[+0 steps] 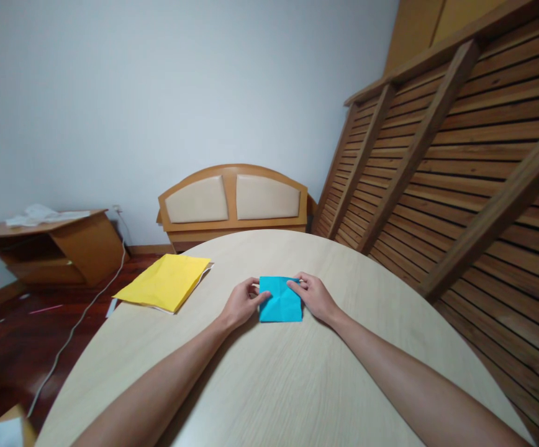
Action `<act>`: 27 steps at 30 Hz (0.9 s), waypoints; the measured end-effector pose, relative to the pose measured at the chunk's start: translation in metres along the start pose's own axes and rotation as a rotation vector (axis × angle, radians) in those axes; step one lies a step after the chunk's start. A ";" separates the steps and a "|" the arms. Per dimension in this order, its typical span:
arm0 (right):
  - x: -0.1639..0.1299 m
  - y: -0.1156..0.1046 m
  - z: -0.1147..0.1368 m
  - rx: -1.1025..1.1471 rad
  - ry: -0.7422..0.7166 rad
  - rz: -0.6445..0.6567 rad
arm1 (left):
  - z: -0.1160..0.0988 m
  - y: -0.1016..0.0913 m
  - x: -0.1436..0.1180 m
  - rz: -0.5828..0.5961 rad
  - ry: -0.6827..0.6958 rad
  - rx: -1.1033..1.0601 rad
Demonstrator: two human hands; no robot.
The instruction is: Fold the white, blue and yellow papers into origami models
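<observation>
Head view looks down on a big round table (297, 385) of pale wood-grain laminate, smooth and matt, filling the lower half of the picture. Beyond the fingers, off to the right, a slatted bed frame (460, 167) of warm brown timber leans up on edge, its cross beams running diagonally. Straight out past the fingertips stands an arched wooden headboard (233, 202) with two cream padded panels. Far left, a low wooden cabinet (50, 245) carries crumpled white sheets, and a white cable (81, 323) trails over the dark red floor.

On the table now: left of the left hand (241, 304), well apart from it, lies a flat stack of yellow paper (164, 282) with a white sheet peeking out underneath. Nothing sits between it and the hands.

And the small one: a blue paper (280, 300), roughly square, creased with fold lines, flat on the tabletop between both hands. Left thumb and forefinger pinch its upper left corner, the other fingers curled under. The right hand (313, 297) pinches the upper right edge, forefinger laid along the top fold, thumb pressed below it. The sheet's near edge lies free, just short of both wrists.
</observation>
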State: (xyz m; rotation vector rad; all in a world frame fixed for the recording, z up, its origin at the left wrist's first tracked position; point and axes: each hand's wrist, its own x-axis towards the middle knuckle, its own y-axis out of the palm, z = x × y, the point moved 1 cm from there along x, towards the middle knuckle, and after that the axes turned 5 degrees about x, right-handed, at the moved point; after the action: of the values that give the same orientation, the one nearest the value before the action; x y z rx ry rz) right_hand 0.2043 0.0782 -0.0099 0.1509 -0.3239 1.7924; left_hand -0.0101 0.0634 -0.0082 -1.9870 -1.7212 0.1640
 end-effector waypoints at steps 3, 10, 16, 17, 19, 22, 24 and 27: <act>0.002 -0.002 -0.002 0.008 -0.014 -0.014 | 0.000 0.001 0.001 0.014 0.033 0.034; 0.002 0.000 0.002 -0.035 0.009 0.003 | 0.002 -0.006 0.004 -0.146 0.036 0.278; -0.008 0.005 0.003 -0.258 -0.039 0.096 | 0.000 -0.014 0.001 -0.148 0.027 0.488; -0.009 0.005 0.004 -0.258 -0.039 0.089 | -0.001 -0.015 0.000 -0.123 0.048 0.502; -0.009 0.007 0.006 -0.205 -0.012 0.081 | -0.004 -0.014 -0.002 -0.076 0.107 0.513; -0.008 0.011 0.009 -0.099 0.023 0.111 | -0.009 -0.008 -0.004 0.004 0.187 0.500; -0.008 0.013 0.010 -0.064 0.017 0.127 | -0.011 -0.004 -0.006 0.056 0.209 0.488; -0.007 0.013 0.009 -0.071 0.012 0.115 | -0.012 0.000 -0.006 0.065 0.187 0.482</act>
State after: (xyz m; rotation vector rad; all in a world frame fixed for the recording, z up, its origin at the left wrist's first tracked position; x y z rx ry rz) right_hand 0.1926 0.0665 -0.0046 0.0720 -0.3941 1.8916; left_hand -0.0061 0.0539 0.0008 -1.6437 -1.3458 0.3656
